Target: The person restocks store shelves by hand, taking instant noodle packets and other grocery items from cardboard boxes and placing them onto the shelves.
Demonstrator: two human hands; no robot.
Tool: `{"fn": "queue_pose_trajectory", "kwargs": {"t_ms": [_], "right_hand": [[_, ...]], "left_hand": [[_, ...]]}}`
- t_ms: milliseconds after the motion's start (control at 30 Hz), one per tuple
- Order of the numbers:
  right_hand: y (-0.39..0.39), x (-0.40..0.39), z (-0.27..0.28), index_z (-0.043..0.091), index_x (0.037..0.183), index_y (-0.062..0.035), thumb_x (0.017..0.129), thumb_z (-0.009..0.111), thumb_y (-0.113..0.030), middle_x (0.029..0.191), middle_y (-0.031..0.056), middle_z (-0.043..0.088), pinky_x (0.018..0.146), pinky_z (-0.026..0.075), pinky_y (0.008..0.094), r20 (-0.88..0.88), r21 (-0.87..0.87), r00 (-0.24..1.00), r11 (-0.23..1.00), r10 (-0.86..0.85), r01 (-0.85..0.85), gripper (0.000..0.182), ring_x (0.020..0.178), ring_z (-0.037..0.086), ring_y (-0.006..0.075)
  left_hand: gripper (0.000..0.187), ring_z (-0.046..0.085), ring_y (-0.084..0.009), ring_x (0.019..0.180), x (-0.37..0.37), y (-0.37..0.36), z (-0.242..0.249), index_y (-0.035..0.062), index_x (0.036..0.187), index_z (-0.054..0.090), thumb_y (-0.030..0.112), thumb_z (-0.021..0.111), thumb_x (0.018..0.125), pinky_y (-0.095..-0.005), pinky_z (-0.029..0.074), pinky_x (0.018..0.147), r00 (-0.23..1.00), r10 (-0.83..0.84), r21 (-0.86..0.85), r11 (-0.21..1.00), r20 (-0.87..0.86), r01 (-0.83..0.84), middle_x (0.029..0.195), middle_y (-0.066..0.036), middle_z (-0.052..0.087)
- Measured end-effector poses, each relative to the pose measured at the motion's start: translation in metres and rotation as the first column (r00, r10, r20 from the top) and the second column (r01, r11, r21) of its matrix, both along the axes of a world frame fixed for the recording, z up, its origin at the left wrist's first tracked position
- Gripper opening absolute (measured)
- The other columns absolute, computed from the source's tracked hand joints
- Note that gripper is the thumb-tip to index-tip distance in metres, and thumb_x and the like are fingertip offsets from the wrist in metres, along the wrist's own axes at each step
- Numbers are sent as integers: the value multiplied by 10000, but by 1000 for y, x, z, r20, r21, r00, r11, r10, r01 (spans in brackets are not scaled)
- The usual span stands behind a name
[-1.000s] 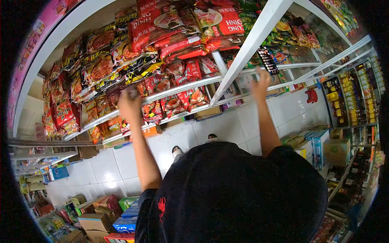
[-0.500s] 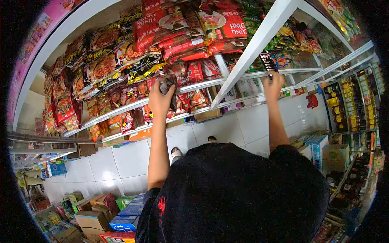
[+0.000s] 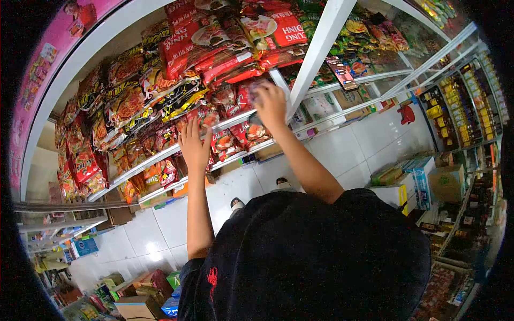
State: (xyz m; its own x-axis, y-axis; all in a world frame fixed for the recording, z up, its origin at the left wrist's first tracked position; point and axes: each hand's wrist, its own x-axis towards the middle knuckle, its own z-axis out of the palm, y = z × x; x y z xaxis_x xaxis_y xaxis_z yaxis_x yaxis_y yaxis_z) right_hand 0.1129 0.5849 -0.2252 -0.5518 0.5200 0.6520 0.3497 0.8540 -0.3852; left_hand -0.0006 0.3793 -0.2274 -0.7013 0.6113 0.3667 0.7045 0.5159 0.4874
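Observation:
My left hand point(image 3: 195, 145) rests with its fingers spread on the red noodle packets point(image 3: 222, 143) along the shelf's front edge. To its right, my right hand point(image 3: 272, 107) is closed on a dark, crumpled cloth point(image 3: 261, 92), smeared by motion, over the white shelf rail. Behind the hands lie stacks of red noodle packets point(image 3: 273, 29) and black-and-yellow noodle packets point(image 3: 182, 101). A phone point(image 3: 341, 73) with a lit screen lies on the shelf to the right, apart from both hands.
A white upright post point(image 3: 320, 53) rises right of my right hand. Cartons point(image 3: 447, 182) stand on the floor at right, and more boxes point(image 3: 140, 307) at lower left. Shelves of yellow-labelled goods point(image 3: 459, 115) are at far right. White tiles point(image 3: 155, 230) cover the floor.
The dark cloth has passed from my left hand to my right. My right hand has left the phone and moved left. My left hand has opened onto the packets.

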Motion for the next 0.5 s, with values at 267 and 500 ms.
{"fn": "queue_pose_trajectory", "kwargs": {"t_ms": [267,500], "right_hand": [[-68,-28,1,589,930,-132,589,681,-130,1041,72,476,842,371,414,27,-34,961,961,275,-274,353,982,395,325],[-14,-8,2,592,908,-138,586,692,-112,1003,81,490,805,381,400,-38,-82,995,993,-88,84,338,929,424,301]], "left_hand": [[648,253,-276,1258,1,-10,-20,164,1308,336,421,570,761,-469,162,1014,964,4,-224,972,-265,-66,1356,-80,306],[681,293,-236,1236,-6,-16,-22,184,1294,352,242,650,684,-449,198,995,957,-34,-249,968,-289,-40,1342,-49,336]]}}
